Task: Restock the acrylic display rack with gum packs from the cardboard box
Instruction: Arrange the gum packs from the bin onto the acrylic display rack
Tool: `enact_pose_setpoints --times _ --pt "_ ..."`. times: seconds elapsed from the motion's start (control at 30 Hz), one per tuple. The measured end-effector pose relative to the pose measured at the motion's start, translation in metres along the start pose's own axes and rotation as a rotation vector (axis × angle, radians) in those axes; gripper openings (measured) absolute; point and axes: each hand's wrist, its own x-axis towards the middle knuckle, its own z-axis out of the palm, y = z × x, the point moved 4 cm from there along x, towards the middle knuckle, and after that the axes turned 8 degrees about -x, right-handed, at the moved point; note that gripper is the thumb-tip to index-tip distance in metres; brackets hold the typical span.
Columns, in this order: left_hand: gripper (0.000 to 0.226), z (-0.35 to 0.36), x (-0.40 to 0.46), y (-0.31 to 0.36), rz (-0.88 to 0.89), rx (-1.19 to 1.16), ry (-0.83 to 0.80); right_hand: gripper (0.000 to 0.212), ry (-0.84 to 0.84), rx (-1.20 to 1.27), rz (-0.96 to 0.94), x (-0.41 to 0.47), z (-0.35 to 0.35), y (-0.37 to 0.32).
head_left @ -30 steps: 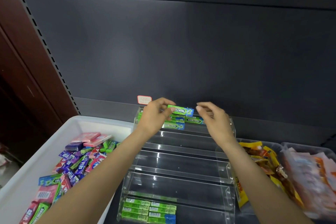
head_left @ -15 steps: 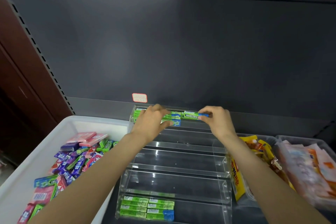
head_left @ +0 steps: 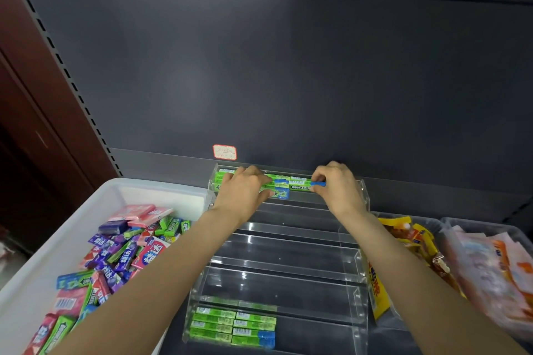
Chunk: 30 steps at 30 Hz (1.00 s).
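A clear acrylic stepped display rack (head_left: 288,256) stands on the dark shelf in front of me. Its top tier holds green Doublemint gum packs (head_left: 281,190). My left hand (head_left: 245,192) rests on the left stack there, fingers curled over the packs. My right hand (head_left: 337,186) pinches the blue end of one green gum pack (head_left: 300,186) lying in the top tier's right part. More green gum packs (head_left: 233,326) fill the left of the bottom tier. The middle tiers are bare. A white bin (head_left: 57,242) at the left holds several mixed gum packs (head_left: 121,253).
Grey bins of bagged snacks (head_left: 418,242) and pale packets (head_left: 490,268) stand to the right of the rack. A small red-edged price label (head_left: 224,152) sticks to the shelf's back panel. The shelf's perforated upright (head_left: 57,57) runs down the left.
Both hands have lowered from above the rack onto its top tier. The green pack, first held in the air by my left hand, now lies in the tier, pinched by my right.
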Motion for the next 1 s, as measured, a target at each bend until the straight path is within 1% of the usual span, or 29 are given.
enact_pose_setpoints --times 0.23,0.33,0.43,0.53,0.67,0.77,0.9,1.0 --pt "0.037 0.0 0.002 0.001 -0.016 -0.041 0.019 0.009 -0.048 -0.074 -0.02 0.003 0.0 -0.003" --pt "0.036 -0.002 -0.001 0.001 -0.02 -0.083 0.035 0.013 -0.008 -0.081 -0.023 0.0 -0.002 -0.007" --pt "0.032 -0.01 -0.013 -0.006 -0.039 -0.188 0.102 0.012 0.069 0.044 -0.052 -0.009 -0.002 -0.023" --pt "0.024 -0.022 -0.039 -0.025 -0.096 -0.308 0.159 0.009 0.07 0.243 -0.128 -0.022 0.005 -0.059" --pt "0.017 -0.038 -0.088 -0.072 -0.186 -0.42 0.18 0.012 -0.006 0.346 -0.249 -0.046 0.024 -0.122" --pt "0.016 -0.053 -0.131 -0.125 -0.292 -0.462 0.206 0.017 -0.1 0.388 -0.274 -0.07 0.046 -0.171" --pt "0.014 -0.072 -0.195 -0.208 -0.413 -0.439 0.243 0.02 -0.223 0.402 -0.307 -0.102 0.081 -0.245" --pt "0.019 -0.08 -0.242 -0.266 -0.483 -0.371 0.228 0.02 -0.299 0.402 -0.284 -0.126 0.11 -0.294"
